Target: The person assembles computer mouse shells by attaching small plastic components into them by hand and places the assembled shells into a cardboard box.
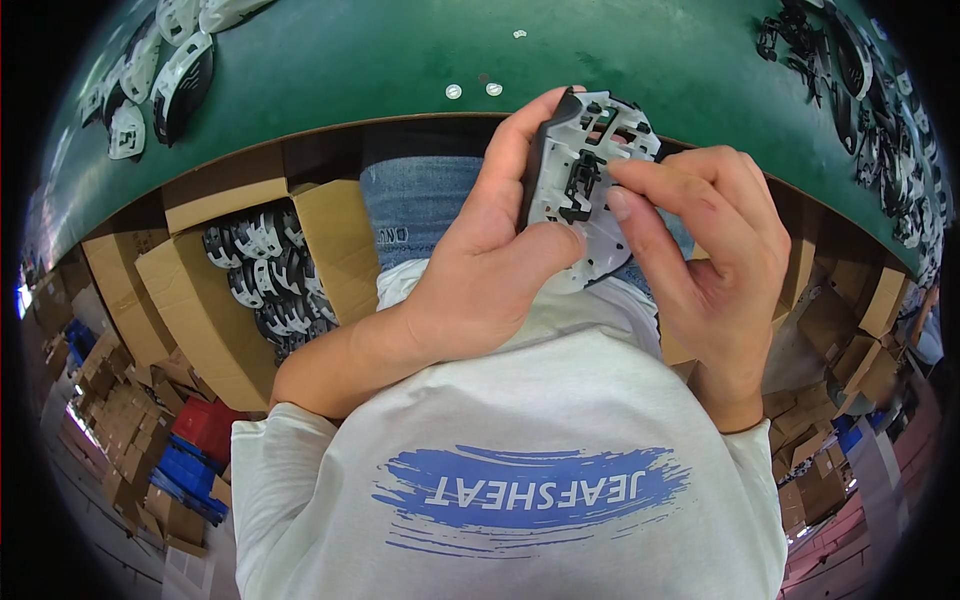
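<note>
My left hand point(497, 250) grips a curved plastic shell point(597, 235) that looks like the cover of a computer mouse. Its white inner side faces up, with ribs, posts and cut-outs, and a black rim runs along the left edge. A small black plastic piece point(582, 185) sits in the middle of the shell, just beyond my left thumb. Over the shell's right side, my right hand point(710, 215) has its thumb and forefinger closed in a pinch. What those fingertips hold, if anything, is hidden.
Beyond my hands is a green table point(370, 70) with small round white pieces point(454, 91). Similar shells point(182, 85) lie at its far left; black and white parts point(850, 80) are heaped at the right. An open carton point(215, 300) of shells stands left of my lap.
</note>
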`<action>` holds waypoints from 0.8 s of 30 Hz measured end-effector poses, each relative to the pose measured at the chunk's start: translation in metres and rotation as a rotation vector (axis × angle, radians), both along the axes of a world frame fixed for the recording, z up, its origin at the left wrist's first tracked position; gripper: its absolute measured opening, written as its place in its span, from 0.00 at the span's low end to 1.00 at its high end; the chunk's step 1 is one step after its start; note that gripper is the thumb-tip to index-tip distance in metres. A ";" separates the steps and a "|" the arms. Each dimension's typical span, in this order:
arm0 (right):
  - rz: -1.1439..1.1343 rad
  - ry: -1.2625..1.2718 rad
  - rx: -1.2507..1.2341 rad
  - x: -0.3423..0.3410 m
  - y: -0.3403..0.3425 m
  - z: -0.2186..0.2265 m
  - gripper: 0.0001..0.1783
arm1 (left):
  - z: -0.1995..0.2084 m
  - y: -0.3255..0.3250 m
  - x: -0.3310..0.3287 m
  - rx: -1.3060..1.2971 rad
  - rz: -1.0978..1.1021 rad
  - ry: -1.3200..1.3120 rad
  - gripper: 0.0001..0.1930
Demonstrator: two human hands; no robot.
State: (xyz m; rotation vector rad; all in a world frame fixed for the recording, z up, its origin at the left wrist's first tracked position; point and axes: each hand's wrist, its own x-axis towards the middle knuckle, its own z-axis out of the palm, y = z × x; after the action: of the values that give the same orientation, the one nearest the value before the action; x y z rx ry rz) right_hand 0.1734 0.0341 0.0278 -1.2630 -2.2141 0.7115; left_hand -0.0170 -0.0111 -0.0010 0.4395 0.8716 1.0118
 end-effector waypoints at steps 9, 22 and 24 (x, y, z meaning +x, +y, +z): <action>-0.116 0.455 -0.479 0.002 -0.009 -0.021 0.27 | -0.019 0.001 -0.001 0.143 -0.021 0.196 0.38; -0.244 0.501 -0.683 -0.037 -0.015 -0.022 0.46 | -0.044 -0.007 0.004 0.412 0.000 0.507 0.43; -0.333 0.442 -0.810 -0.045 -0.010 -0.014 0.47 | -0.044 -0.011 0.003 0.395 -0.015 0.514 0.42</action>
State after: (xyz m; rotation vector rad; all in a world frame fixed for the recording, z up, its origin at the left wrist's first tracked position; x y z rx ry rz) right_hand 0.1284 0.0239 0.0139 -1.5727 -1.3288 1.6462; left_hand -0.0142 -0.0222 -0.0453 1.0728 1.1202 1.0772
